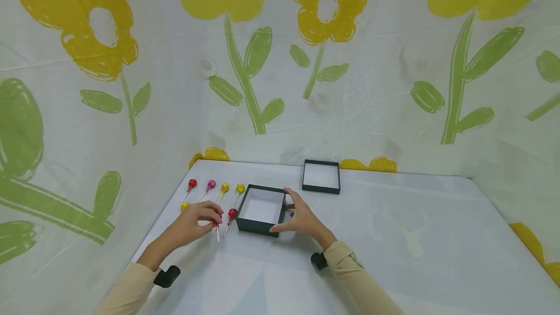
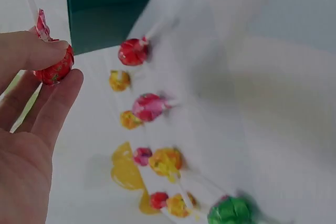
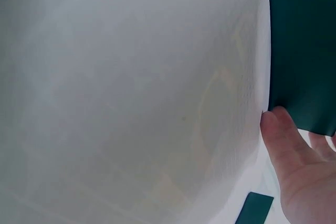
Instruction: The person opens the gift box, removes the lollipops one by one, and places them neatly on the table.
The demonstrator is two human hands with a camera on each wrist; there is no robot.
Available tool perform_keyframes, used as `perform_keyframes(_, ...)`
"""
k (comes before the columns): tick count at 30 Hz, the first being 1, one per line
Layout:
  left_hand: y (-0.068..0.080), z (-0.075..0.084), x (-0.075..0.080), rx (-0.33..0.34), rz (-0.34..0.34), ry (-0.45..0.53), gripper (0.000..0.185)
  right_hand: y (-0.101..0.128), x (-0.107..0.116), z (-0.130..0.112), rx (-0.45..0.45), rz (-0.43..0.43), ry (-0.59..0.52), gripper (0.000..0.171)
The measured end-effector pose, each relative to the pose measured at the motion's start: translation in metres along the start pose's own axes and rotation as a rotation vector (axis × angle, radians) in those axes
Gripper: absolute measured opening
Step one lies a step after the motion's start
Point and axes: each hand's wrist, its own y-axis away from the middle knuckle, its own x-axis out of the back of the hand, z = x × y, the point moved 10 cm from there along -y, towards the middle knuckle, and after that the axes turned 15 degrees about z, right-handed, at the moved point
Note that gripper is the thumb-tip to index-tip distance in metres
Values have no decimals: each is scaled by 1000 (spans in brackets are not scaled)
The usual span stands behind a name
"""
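Observation:
My left hand (image 1: 197, 220) pinches a red-wrapped lollipop (image 2: 55, 71) by its candy head between thumb and fingers; its white stick points down toward me in the head view. My right hand (image 1: 303, 217) grips the right side of a dark green open box (image 1: 258, 228), thumb at the front corner and index finger at the back corner. The box has a white inside, and no lollipop shows in it. Another red lollipop (image 1: 232, 214) lies against its left side, close to my left hand.
Left of the box lie several lollipops: a red one (image 1: 192, 183), a pink one (image 1: 211, 184), yellow ones (image 1: 224, 187) and, in the left wrist view, a green one (image 2: 230, 211). A matching shallow lid (image 1: 321, 189) rests near the table's back edge, before a flower-printed curtain (image 1: 372, 86).

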Motion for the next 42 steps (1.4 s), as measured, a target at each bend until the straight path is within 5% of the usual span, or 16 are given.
perform_keyframes(10,17,-12,5,-46,-71,-167,25,0,0,-2,6,-4,-9,121)
perform_keyframes(28,31,-50,6,114,-209,-97,33,0,1,0,-12,-3,-22,121)
perform_keyframes(42,35,-63,-3,134,-236,-99,40,2,1,-3,-5,-6,-34,119)
